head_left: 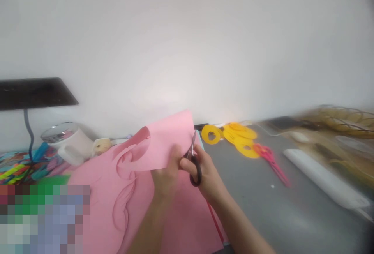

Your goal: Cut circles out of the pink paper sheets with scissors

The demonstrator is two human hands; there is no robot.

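My left hand (pixel 165 176) is closed on the lower edge of a pink paper sheet (pixel 163 141), holding it lifted above the desk. My right hand (pixel 204 170) grips black-handled scissors (pixel 194 164), fingers through the loops, blades pointing up along the sheet's right edge. The sheet has a rounded piece cut out of its left side. More pink paper (pixel 117 195) with curved cuts lies flat underneath.
Several yellow paper rings (pixel 236 135) and pink scissors (pixel 271 162) lie on the grey desk (pixel 263 207) to the right. A white mug (pixel 71 143) and colourful scraps (pixel 20 166) sit at left. A long white object (pixel 324 178) and a wire basket (pixel 341 119) are far right.
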